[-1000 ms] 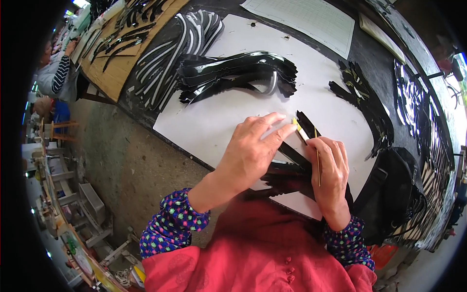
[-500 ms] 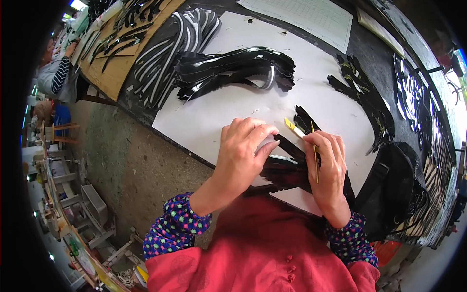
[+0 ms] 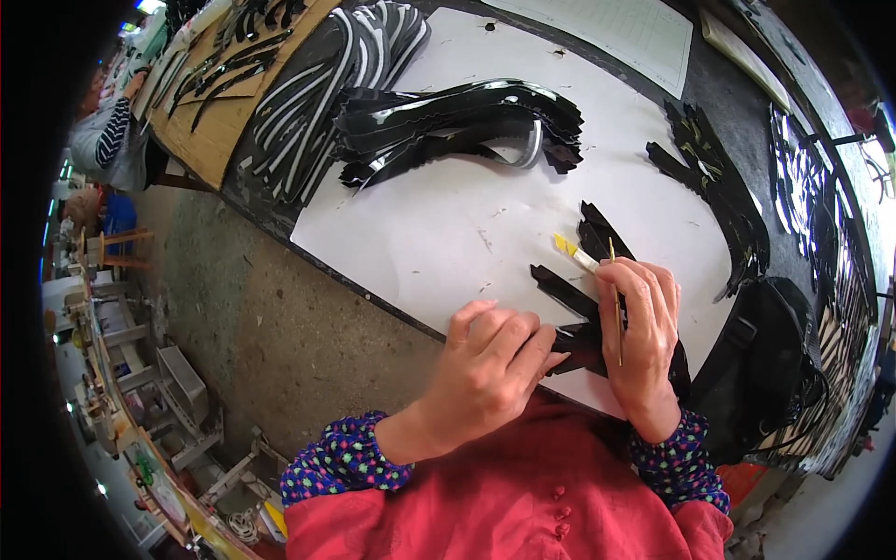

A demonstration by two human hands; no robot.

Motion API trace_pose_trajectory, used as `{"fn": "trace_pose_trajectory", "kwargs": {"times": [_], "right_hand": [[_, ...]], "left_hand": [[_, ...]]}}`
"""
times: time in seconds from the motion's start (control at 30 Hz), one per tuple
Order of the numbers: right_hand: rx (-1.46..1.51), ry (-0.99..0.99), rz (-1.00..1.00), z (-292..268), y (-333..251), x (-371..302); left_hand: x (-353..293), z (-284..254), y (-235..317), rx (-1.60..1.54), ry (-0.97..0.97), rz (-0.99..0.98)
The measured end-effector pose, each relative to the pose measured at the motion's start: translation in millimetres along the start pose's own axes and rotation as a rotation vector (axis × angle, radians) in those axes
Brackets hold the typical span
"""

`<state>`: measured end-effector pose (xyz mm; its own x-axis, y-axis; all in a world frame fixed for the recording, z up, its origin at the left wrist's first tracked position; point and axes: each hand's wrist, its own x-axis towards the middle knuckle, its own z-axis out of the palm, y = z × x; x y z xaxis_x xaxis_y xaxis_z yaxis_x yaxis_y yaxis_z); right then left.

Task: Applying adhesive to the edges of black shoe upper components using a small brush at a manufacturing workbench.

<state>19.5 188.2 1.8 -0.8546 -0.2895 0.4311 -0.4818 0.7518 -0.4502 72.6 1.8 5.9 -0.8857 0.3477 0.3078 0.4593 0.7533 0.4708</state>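
Drawn back toward the red garment (image 3: 523,485) since the earlier frame, the left hand (image 3: 490,364) bends its fingers beside at least three black strips (image 3: 566,291); whether it grips any, I cannot tell. The right hand (image 3: 644,331) clasps one yellow-tipped white tool (image 3: 576,254) and one thin golden stick (image 3: 618,322). The strips lie mostly over one white sheet (image 3: 439,233) on the counter (image 3: 717,98).
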Motion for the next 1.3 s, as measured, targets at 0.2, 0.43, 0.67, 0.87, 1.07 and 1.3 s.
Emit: {"fn": "trace_pose_trajectory", "kwargs": {"times": [0.2, 0.43, 0.67, 0.87, 1.07, 1.3], "right_hand": [[0.1, 0.063, 0.031, 0, 1, 0], [0.234, -0.053, -0.046, -11, -12, -7], [0.189, -0.077, -0.02, -4, -13, -12], [0.184, -0.071, -0.021, -3, -13, -11], [0.177, -0.072, -0.016, -3, -14, -11], [0.196, -0.059, -0.009, -7, -14, -14]], "left_hand": [[-6, 8, -3, 0.112, 0.034, 0.003], [-15, 12, -3, 0.257, 0.029, -0.103], [-12, 15, -7, 0.323, 0.034, -0.048], [-11, 15, -7, 0.374, 0.035, -0.044], [-11, 16, -7, 0.378, 0.038, -0.047], [-11, 18, -8, 0.356, 0.019, -0.048]]}}
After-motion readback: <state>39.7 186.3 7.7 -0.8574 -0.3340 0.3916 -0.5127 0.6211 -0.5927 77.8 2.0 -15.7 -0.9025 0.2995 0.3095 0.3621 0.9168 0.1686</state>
